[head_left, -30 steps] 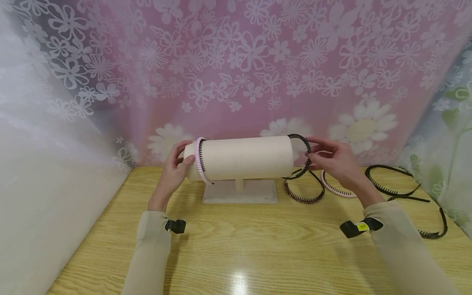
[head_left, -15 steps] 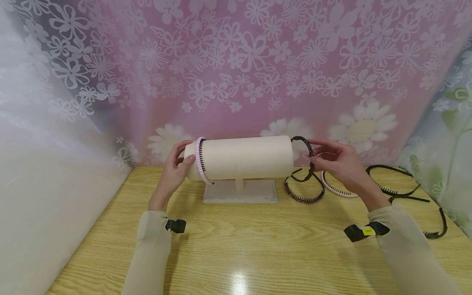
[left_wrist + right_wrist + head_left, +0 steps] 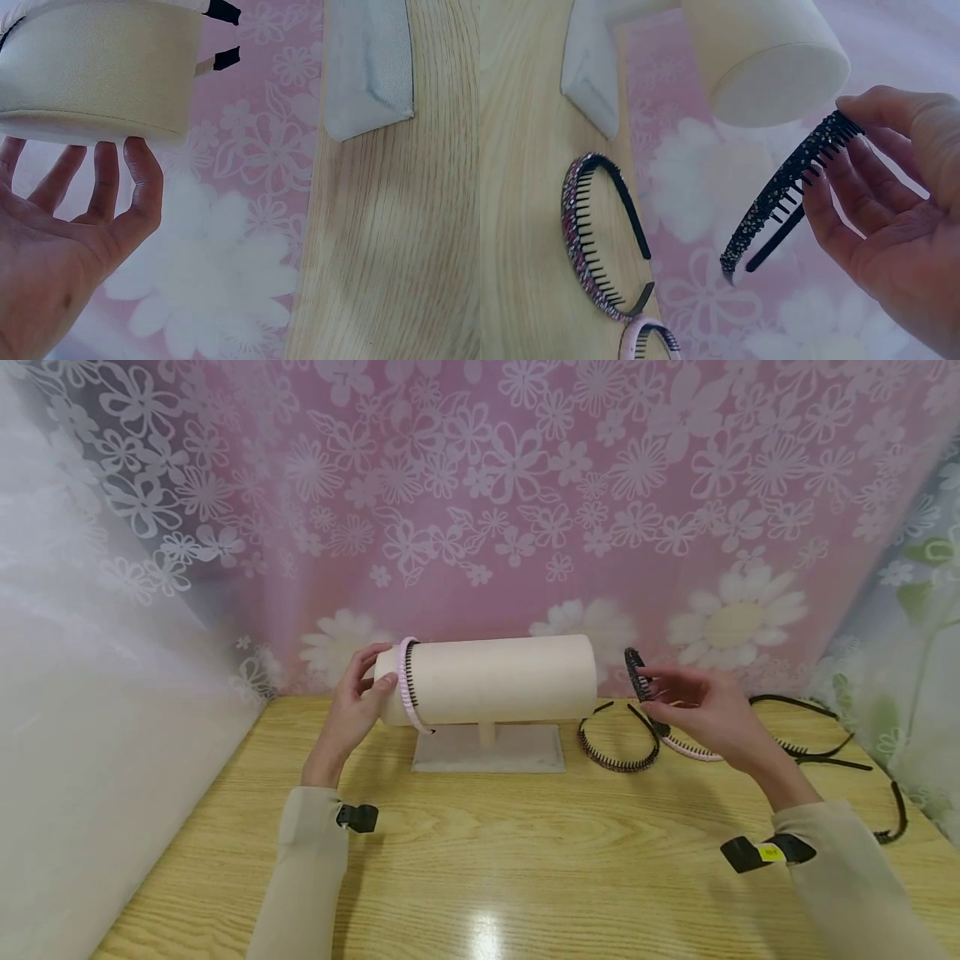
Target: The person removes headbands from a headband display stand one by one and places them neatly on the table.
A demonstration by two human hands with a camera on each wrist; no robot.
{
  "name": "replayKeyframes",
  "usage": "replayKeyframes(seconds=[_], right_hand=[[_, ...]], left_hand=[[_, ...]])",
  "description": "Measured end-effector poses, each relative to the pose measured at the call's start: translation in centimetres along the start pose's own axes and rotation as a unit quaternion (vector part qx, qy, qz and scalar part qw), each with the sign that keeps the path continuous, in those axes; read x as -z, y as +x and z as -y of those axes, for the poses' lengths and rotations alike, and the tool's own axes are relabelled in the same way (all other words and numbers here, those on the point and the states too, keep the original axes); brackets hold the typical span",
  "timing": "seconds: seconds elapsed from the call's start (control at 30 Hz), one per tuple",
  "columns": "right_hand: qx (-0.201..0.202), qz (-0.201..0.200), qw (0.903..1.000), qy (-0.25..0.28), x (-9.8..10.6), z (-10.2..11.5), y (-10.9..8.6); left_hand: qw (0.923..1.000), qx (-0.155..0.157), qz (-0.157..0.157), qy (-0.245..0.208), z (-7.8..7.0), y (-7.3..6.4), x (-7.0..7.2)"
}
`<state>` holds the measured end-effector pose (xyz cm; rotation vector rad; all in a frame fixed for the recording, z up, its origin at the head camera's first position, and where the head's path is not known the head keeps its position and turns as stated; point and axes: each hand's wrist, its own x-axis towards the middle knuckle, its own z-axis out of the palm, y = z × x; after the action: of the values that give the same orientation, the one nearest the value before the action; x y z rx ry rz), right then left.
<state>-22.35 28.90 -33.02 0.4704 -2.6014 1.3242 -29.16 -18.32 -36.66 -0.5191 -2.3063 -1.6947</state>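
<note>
A cream cylindrical headband display stand stands on the table, its roll lying crosswise over a flat pale base. My left hand grips the roll's left end, thumb in front and fingers bent against the end. A pink toothed headband sits round the roll beside that thumb. Off the right end, my right hand pinches a black, sparkly toothed headband between thumb and fingers. It hangs tilted, with its teeth facing the fingers in the right wrist view and a gap between it and the roll.
On the table right of the base lies a multicoloured glittery headband. Another pink headband rests partly behind my right hand. More black headbands lie farther right. A pink floral curtain hangs behind.
My right hand has drawn the black headband away from the roll's right end, rightward, and turned it edge-on to the head view. The left hand and stand have stayed in place.
</note>
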Motion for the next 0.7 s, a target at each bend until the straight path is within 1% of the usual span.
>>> replayKeyframes(seconds=[0.13,0.27,0.7], right_hand=[[0.008,0.000,1.0000,0.003,0.1,-0.5,-0.7],[0.009,0.007,0.9999,0.000,0.1,-1.0,-1.3],[-0.011,0.009,0.9993,-0.036,0.1,-2.1,-3.7]], left_hand=[[1.0000,0.004,0.001,-0.002,-0.1,0.0,0.0],[1.0000,0.006,0.001,-0.001,0.0,0.0,-0.1],[1.0000,0.006,0.000,-0.003,0.2,-0.1,-0.1]])
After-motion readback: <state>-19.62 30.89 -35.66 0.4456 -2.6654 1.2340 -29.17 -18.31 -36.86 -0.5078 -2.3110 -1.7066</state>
